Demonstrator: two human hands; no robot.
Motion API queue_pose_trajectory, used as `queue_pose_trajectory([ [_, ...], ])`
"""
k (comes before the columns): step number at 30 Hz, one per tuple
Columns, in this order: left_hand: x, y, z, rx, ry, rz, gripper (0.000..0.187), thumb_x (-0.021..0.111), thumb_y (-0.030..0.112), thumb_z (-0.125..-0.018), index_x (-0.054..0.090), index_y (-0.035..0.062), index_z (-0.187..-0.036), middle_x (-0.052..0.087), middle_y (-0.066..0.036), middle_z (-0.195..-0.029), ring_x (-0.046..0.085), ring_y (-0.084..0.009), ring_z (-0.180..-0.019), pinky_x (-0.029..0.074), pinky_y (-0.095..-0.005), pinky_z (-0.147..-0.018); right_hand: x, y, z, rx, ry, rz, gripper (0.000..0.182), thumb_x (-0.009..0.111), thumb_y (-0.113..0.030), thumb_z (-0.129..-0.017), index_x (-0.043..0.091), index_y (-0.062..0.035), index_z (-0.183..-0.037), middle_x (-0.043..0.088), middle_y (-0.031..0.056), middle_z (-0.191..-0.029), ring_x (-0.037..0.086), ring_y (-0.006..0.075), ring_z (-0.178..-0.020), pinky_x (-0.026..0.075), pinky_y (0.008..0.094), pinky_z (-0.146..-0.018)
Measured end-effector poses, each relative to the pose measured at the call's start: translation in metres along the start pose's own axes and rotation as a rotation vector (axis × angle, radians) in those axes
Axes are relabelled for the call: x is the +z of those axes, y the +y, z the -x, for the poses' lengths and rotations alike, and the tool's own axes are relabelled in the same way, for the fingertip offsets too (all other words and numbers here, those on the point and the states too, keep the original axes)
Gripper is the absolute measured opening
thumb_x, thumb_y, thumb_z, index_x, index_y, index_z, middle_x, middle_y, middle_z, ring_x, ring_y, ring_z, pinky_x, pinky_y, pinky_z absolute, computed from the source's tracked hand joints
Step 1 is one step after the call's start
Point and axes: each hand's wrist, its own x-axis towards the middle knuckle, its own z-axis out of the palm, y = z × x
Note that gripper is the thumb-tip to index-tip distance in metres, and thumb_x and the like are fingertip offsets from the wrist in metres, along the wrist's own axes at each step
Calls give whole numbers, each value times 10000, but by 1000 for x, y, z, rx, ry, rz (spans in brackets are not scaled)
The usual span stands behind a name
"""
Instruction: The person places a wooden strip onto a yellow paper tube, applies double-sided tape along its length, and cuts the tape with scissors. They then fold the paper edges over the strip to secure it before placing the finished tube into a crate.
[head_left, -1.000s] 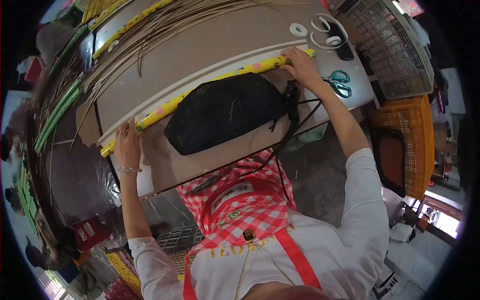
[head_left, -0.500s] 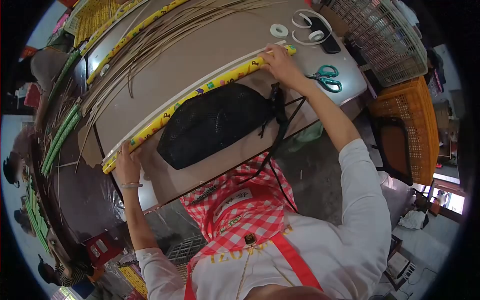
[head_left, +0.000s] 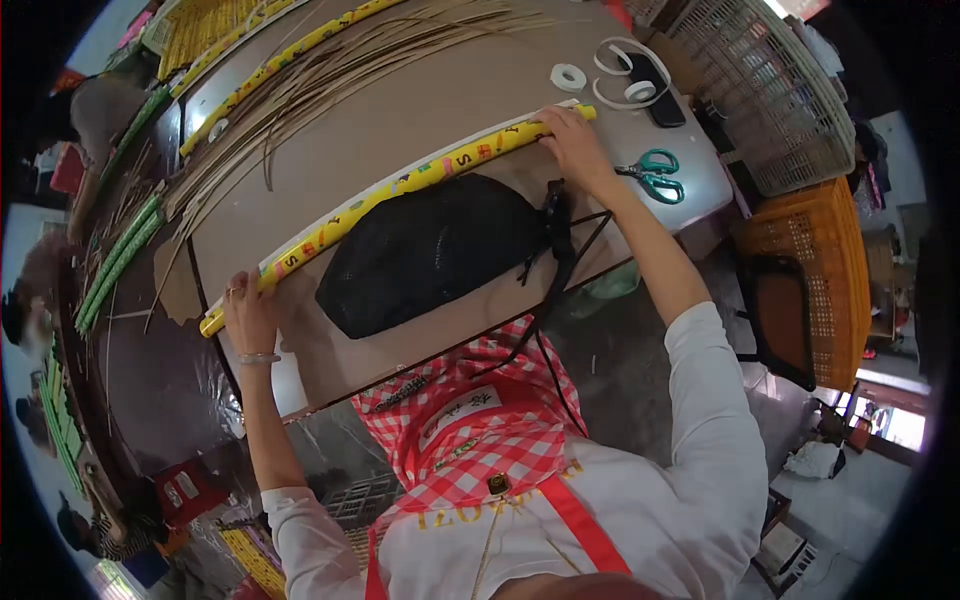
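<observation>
A long yellow patterned paper roll (head_left: 410, 180) lies aslant across the table, with a white strip (head_left: 345, 205) running along its far side. Near its lower left end, my left hand (head_left: 250, 315) has its fingers curled over the roll. My right hand (head_left: 577, 145) is closed over the roll close to its upper right end. Between my arms, just on the near side of the roll, rests a black mesh bag (head_left: 435, 255) with dark straps. Teal-handled scissors (head_left: 655, 175) lie to the right of my right hand.
White tape rolls (head_left: 568, 78) and a dark phone (head_left: 655, 92) sit at the table's far right. Thin brown strips (head_left: 330, 75) and more yellow rolls (head_left: 290, 55) spread across the far left. Plastic baskets (head_left: 765, 90) stand right. Other people (head_left: 105, 115) work along the left.
The yellow roll has turned, so different print faces up, and the white strip sits closer against it at the right. Both hands have shifted slightly with it. The view has moved a little.
</observation>
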Motion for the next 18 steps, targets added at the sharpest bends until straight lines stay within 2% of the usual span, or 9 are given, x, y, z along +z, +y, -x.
queue_pose_trajectory([
  [3,1,2,-1,-5,8,-70,347,608,161,-768,556,70,-1099,549,-118,-1023,533,-306,-892,433,-403,-805,7,7,-3,-79,71,63,331,574,-59,-768,508,-66,-1092,513,129,-1110,457,324,-1050,364,397,-909],
  [7,4,5,3,-81,77,33,411,613,194,-768,517,92,-1155,564,-118,-1005,542,-300,-895,451,-391,-776,8,14,-6,-62,18,-85,319,537,-42,-783,507,-59,-1101,508,144,-1133,448,331,-1080,355,393,-922],
  [9,3,13,2,-198,97,68,442,624,189,-757,503,103,-1174,579,-116,-976,546,-296,-893,461,-385,-756,7,16,-8,-36,-54,-29,307,530,-52,-800,507,-54,-1106,509,151,-1132,447,332,-1088,346,395,-935],
  [11,0,17,3,-260,118,143,392,634,183,-745,524,91,-1111,587,-117,-967,550,-295,-891,464,-381,-752,1,2,-9,42,-92,-41,294,513,-60,-827,501,-51,-1121,511,154,-1136,445,325,-1098,327,399,-960],
  [13,-5,25,2,-398,47,186,321,646,167,-730,535,72,-1016,586,-117,-974,553,-285,-909,464,-369,-761,9,19,-7,-18,-94,1,301,498,-68,-847,492,-56,-1148,508,156,-1157,444,308,-1115,312,396,-980],
  [15,1,24,6,-285,186,196,269,651,164,-723,529,57,-938,581,-115,-987,551,-273,-942,463,-361,-775,8,23,-10,-16,-145,47,319,500,-86,-857,500,-89,-1176,503,149,-1180,444,288,-1130,301,393,-995],
  [17,3,23,6,-247,259,260,280,654,161,-719,539,57,-952,576,-104,-1008,548,-266,-965,464,-353,-789,7,22,-11,-55,-153,119,319,503,-101,-862,507,-108,-1182,505,145,-1182,444,291,-1132,298,396,-999],
  [18,7,21,8,-286,199,266,332,625,220,-783,546,54,-1059,554,-108,-1121,539,-283,-1015,456,-351,-824,6,21,-13,-64,-149,215,320,507,-116,-868,515,-127,-1187,507,140,-1183,443,294,-1134,295,398,-1002],
])
